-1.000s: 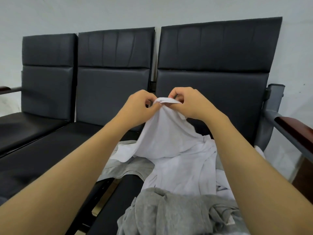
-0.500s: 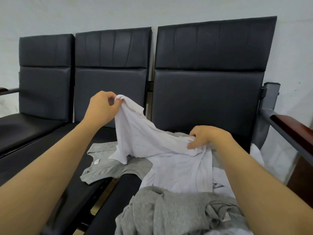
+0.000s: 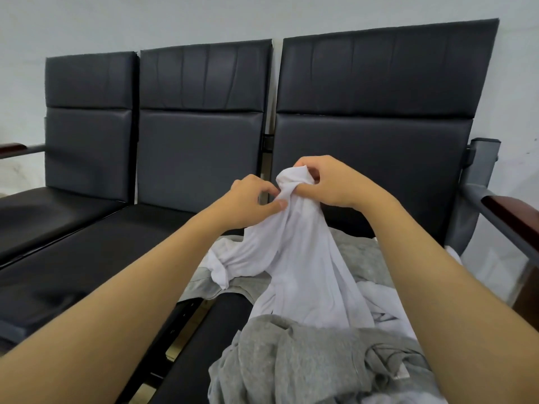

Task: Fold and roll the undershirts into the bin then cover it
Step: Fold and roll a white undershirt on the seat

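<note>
Head view
Left hand [image 3: 248, 199]: fingers curled, thumb extended toward the right; the bunched top of the white undershirt [image 3: 294, 252] is pinched between thumb and fingers, just left of the other hand.
Right hand [image 3: 329, 182]: fingers curled over the uppermost fold of the same white undershirt; the fabric is gripped at its highest point. The two hands are nearly touching, with cloth between them.
White undershirt, place: held up in front of the backrest of the right seat [image 3: 376, 135], its top raised above the seat cushion, its lower part draped down onto the pile.
White undershirt, axis: long axis runs roughly vertical, from the gripped top down toward the camera; a twisted side portion is seen trailing off to the lower left, its end lying on a flat grey undershirt [image 3: 204, 290].
Grey undershirt, near [image 3: 306, 363]: crumpled heap at the bottom of the frame on the right seat, in front of the white one; a small label is visible at its right side.
Grey undershirt, flat: spread across the gap between the middle seat [image 3: 116, 243] and the right seat, partly covered by the white cloth.
Other white cloth [image 3: 382, 301]: seen lying to the right under the right forearm; its shape cannot be told.
Seating: three black padded chairs in a row against a pale wall [image 3: 204, 16].
Armrest [image 3: 507, 211]: dark wooden top on a grey metal frame, at the far right.
</note>
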Motion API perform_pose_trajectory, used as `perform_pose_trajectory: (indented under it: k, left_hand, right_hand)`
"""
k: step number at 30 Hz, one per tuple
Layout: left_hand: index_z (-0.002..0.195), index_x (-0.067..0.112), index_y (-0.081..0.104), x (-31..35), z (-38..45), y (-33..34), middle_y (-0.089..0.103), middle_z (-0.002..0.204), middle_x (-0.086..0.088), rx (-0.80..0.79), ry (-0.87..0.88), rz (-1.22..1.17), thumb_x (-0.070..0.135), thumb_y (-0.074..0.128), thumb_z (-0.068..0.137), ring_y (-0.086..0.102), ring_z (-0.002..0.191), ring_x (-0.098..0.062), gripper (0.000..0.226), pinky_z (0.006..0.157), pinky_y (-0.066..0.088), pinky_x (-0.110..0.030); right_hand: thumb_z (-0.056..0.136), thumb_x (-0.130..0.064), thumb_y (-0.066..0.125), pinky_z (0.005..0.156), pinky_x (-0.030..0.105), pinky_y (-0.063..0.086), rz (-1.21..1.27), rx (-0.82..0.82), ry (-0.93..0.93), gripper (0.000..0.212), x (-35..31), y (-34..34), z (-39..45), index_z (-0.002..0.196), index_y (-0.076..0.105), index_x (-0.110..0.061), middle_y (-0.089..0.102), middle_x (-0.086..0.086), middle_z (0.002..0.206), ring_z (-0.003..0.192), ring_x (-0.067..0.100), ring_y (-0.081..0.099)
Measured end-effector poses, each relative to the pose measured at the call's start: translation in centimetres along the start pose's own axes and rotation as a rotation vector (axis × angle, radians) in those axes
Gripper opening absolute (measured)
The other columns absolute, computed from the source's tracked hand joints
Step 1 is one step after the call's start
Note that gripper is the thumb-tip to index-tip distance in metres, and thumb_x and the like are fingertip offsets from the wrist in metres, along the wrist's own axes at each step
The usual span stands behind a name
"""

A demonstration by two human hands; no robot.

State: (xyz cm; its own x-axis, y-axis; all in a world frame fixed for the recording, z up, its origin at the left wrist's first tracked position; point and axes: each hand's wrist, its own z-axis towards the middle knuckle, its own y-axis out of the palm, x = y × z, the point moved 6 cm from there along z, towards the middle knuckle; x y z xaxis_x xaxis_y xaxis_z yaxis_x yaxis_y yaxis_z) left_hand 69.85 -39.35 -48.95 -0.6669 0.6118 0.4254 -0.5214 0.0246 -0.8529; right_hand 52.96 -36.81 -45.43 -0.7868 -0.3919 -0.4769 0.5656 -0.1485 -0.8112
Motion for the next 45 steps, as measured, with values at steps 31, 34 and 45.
perform_pose_trajectory:
  k: [31,34,45]
  left_hand:
    - [0.113,0.009,0.073,2.7,-0.5,-5.4,0.068,0.108,-0.005,0.272,0.066,0.018,0.036,0.074,0.094,0.058,0.080,-0.007,0.033,0.066,0.044,-0.010]
    - [0.107,0.009,0.074,1.7,-0.7,-5.8,0.069,0.108,-0.008,0.310,0.026,-0.002,0.042,0.071,0.095,0.062,0.087,-0.016,0.035,0.071,0.048,-0.019]
    - [0.115,0.010,0.073,-2.7,-1.4,-8.8,0.073,0.103,-0.005,0.526,-0.118,-0.122,0.039,0.067,0.099,0.066,0.090,-0.017,0.034,0.067,0.045,-0.017]
  right_hand:
    - [0.098,-0.044,0.065,0.069,0.027,0.054,0.102,0.059,0.050,0.020,-2.5,0.0,0.0,0.109,0.063,-0.027,0.070,-0.008,0.096,0.075,0.009,0.067]
    - [0.088,-0.059,0.072,0.080,0.034,0.064,0.050,-0.283,0.184,0.044,-0.4,2.9,-0.9,0.119,0.064,-0.029,0.072,-0.006,0.107,0.092,0.018,0.073]
    - [0.098,-0.028,0.066,0.084,0.037,0.064,-0.029,-0.417,0.255,0.011,1.6,3.7,-2.1,0.097,0.074,-0.021,0.067,-0.010,0.072,0.072,0.014,0.063]
